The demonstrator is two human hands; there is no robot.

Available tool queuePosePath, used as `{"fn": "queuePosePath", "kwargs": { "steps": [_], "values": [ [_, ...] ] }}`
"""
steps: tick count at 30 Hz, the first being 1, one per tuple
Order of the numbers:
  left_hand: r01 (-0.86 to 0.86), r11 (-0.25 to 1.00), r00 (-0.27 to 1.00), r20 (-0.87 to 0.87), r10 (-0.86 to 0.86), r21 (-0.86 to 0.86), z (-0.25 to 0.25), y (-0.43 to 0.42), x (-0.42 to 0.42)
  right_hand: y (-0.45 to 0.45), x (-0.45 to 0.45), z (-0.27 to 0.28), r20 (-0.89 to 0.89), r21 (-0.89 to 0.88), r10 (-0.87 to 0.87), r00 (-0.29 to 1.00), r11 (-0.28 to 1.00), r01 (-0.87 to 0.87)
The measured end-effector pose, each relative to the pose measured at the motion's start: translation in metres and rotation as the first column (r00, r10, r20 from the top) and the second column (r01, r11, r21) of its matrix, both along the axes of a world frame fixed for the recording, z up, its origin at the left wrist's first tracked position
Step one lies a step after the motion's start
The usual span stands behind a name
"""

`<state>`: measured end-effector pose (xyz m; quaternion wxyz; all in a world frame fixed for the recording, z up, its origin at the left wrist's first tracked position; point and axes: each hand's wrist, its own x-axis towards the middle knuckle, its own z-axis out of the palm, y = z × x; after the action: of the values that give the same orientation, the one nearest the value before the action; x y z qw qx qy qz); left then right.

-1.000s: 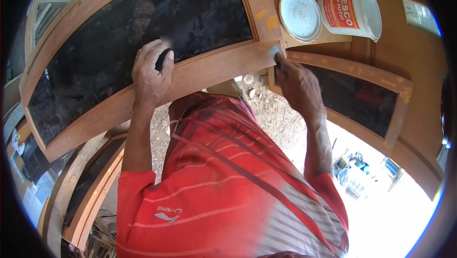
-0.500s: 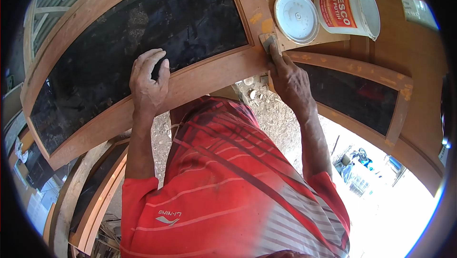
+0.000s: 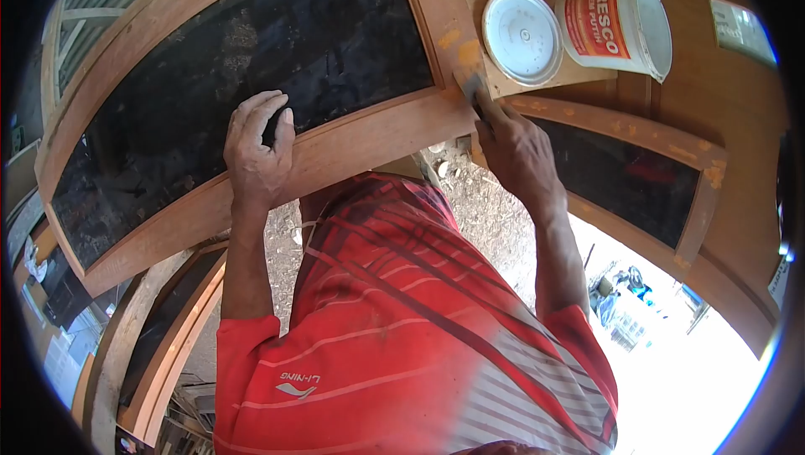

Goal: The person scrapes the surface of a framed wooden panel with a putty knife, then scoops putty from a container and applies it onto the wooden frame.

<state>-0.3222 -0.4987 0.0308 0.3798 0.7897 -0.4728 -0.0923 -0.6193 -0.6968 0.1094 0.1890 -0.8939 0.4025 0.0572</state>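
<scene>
A wooden frame [image 3: 373, 132] with a dark panel [image 3: 251, 61] lies tilted across in front of me. My left hand [image 3: 258, 149] rests over its near rail, fingers curved and the thumb held apart from them. At the frame's right corner, my right hand [image 3: 517, 149] is closed on a small flat grey block [image 3: 475, 88]. The block is at the corner's edge, beside orange filler patches [image 3: 468, 54]; the fingers partly hide it, and its exact kind is unclear.
A white tub [image 3: 616, 26] with a red label lies on its side next to a round white lid [image 3: 522, 36] on a wooden surface. A second panelled frame [image 3: 625, 124] stands below right. Timber [image 3: 126, 346] leans at lower left.
My right hand has shifted slightly right and down with the block, which is now turned more on edge. My left hand has stayed almost in place on the rail.
</scene>
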Motion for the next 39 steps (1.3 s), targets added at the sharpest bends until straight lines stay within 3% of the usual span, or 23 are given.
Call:
{"fn": "queuePosePath", "kwargs": {
  "steps": [3, 4, 7, 11, 12, 13, 15, 16, 19, 21, 27, 28, 31, 33, 36, 39],
  "values": [
    [0.015, 1.000, 1.000, 0.015, -0.014, -0.024, -0.005, 0.001, 0.002, -0.007, 0.008, 0.018, -0.010, 0.049, 0.047, 0.999, 0.998, -0.046],
    [0.015, 1.000, 1.000, 0.016, -0.014, -0.026, -0.005, -0.001, 0.003, -0.014, 0.010, 0.011, 0.075, -0.038, 0.059, 0.995, 0.998, -0.056],
    [0.010, 1.000, 1.000, 0.005, -0.010, -0.023, -0.003, 0.001, -0.001, -0.037, 0.016, 0.015, -0.131, 0.119, 0.002, 0.991, 0.993, 0.014],
    [0.008, 0.999, 1.000, 0.019, -0.007, -0.040, -0.006, 0.003, 0.003, -0.034, -0.004, 0.020, 0.189, -0.019, -0.046, 0.981, 0.999, 0.050],
    [0.007, 0.999, 1.000, 0.017, -0.006, -0.048, -0.007, 0.002, 0.002, -0.025, -0.005, 0.020, 0.179, 0.084, -0.137, 0.974, 0.989, 0.123],
    [0.010, 0.999, 1.000, 0.016, -0.009, -0.050, -0.008, 0.002, 0.001, -0.016, -0.018, 0.007, 0.032, 0.094, -0.078, 0.996, 0.993, 0.075],
    [0.011, 0.998, 1.000, 0.022, -0.010, -0.058, -0.009, 0.003, 0.002, 0.017, -0.019, 0.005, 0.017, 0.048, -0.007, 1.000, 0.999, 0.006],
    [0.006, 0.998, 1.000, 0.026, -0.004, -0.064, -0.010, 0.003, 0.003, 0.021, -0.014, 0.020, -0.088, 0.095, -0.021, 0.996, 0.995, 0.029],
    [0.031, 0.997, 0.999, 0.034, -0.029, -0.066, -0.009, 0.003, 0.004, 0.023, 0.000, 0.026, 0.066, 0.053, -0.135, 0.989, 0.990, 0.131],
    [0.034, 0.997, 0.999, 0.028, -0.033, -0.070, -0.009, 0.004, 0.003, 0.028, -0.017, 0.010, -0.030, 0.035, -0.071, 0.997, 0.997, 0.072],
    [0.056, 0.995, 0.998, 0.023, -0.054, -0.085, -0.010, 0.005, 0.004, 0.040, -0.012, 0.000, 0.111, 0.042, -0.079, 0.991, 0.996, 0.075],
    [0.066, 0.995, 0.998, 0.017, -0.064, -0.080, -0.010, 0.007, 0.001, 0.046, -0.010, -0.008, 0.055, 0.053, -0.113, 0.992, 0.993, 0.110],
    [0.077, 0.994, 0.997, 0.035, -0.074, -0.082, -0.008, 0.010, 0.005, 0.048, -0.011, 0.019, 0.080, 0.137, -0.075, 0.994, 0.988, 0.064],
    [0.107, 0.989, 0.994, 0.047, -0.103, -0.098, -0.010, 0.008, 0.006, 0.045, -0.008, 0.010, 0.142, 0.104, -0.142, 0.980, 0.986, 0.128],
    [0.112, 0.989, 0.993, 0.035, -0.109, -0.101, -0.011, 0.010, 0.006, 0.047, -0.015, 0.004, 0.077, 0.091, -0.149, 0.986, 0.986, 0.142],
    [0.145, 0.987, 0.989, 0.025, -0.143, -0.070, -0.007, 0.011, 0.008, 0.044, 0.001, 0.008, 0.196, 0.001, -0.142, 0.970, 0.989, 0.145]
  ]
}}
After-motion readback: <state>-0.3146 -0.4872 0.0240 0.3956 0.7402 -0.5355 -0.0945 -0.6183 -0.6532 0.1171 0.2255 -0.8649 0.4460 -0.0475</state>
